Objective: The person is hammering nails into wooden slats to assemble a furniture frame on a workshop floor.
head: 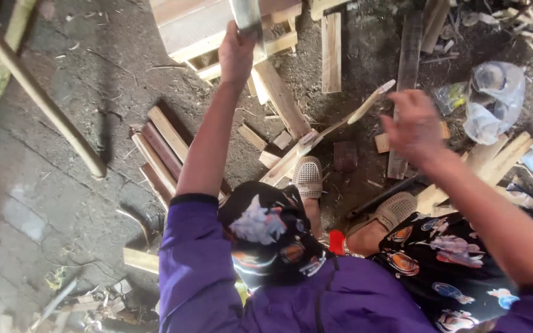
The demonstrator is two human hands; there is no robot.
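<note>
Left hand (237, 52) is gripping one raised blade (247, 18); right hand (413, 126), blurred, is hovering unclenched beside one tilted wooden slat (340, 123).

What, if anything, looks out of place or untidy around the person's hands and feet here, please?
Wood offcuts lie scattered at all angles over the dirt ground. One thin slat juts up tilted beside the right hand. The left hand grips a metal blade. A crumpled plastic bag lies among the scraps.

L hand (237, 52) raised, fist clenched, arm straight; R hand (413, 126) blurred, fingers loosely curled.
</note>
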